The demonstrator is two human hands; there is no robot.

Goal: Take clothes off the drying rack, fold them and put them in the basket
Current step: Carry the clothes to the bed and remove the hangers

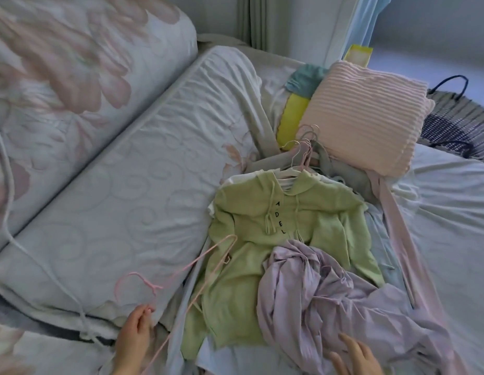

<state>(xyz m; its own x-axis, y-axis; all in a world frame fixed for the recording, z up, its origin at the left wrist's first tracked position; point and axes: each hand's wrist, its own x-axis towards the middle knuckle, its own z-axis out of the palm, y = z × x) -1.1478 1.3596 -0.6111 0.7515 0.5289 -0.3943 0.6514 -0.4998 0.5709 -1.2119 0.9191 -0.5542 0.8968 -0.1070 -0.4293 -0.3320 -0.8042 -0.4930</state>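
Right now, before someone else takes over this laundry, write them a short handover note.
Left hand pinches a bare pink hanger. Right hand is open, flat on the lilac garment, which lies unfolded on the pile.
Green hoodie lies under it with a hanger in its neck, more clothes beneath.
Pink ribbed piece looks folded and lies on the bed beside the basket, not in it.
Done: clothes are on the bed; no rack in view.
Left: remove hangers, fold everything, fill the basket.
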